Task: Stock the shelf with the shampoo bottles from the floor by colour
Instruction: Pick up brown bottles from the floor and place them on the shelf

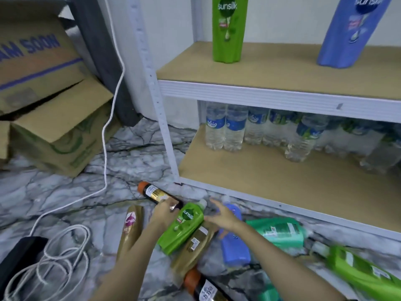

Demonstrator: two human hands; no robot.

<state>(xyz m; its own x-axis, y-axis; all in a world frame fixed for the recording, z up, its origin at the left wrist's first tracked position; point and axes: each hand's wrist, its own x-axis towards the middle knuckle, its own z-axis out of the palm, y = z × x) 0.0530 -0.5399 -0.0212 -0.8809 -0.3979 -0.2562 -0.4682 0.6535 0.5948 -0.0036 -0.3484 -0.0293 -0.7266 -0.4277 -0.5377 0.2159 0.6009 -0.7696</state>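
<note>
Green bottle (183, 228) between left hand (161, 216), right hand (223, 216).

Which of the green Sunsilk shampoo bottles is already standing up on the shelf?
The bright green Sunsilk bottle upright on the upper shelf board, left of the blue bottle. The other green ones lie flat on the floor.

Two cardboard boxes (43, 101) sit stacked at nine to ten o'clock. A white cable (108, 127) trails from twelve down to coils at seven, beside a black bag (19, 255). Water bottles (260, 131) stand at three.
</note>
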